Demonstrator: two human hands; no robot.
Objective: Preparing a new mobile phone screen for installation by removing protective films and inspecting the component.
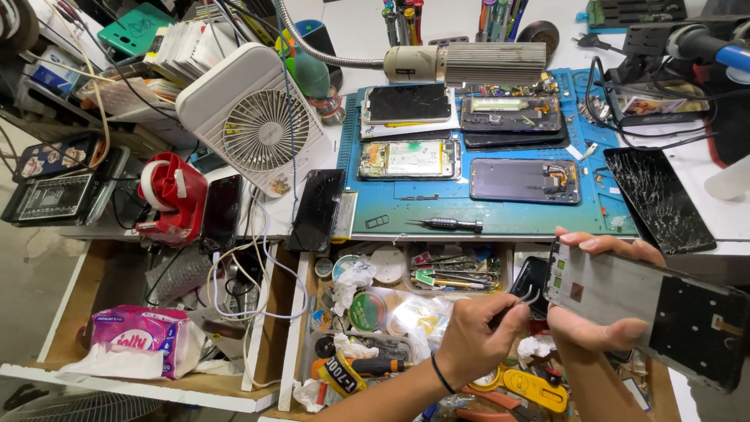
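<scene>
Gripping tweezers (525, 298), left hand (476, 336); right hand (598, 332) clasping phone frame (648, 309); pink pack (141, 332) far left.

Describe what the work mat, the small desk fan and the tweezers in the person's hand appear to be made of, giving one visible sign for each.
Work mat: probably silicone or rubber, matt blue, with moulded compartments along its edge.
Desk fan: white plastic, smooth casing with a thin-ribbed grille.
Tweezers, pinched in the left hand: look like metal, thin curved tips with a dull shine, though small here.
</scene>
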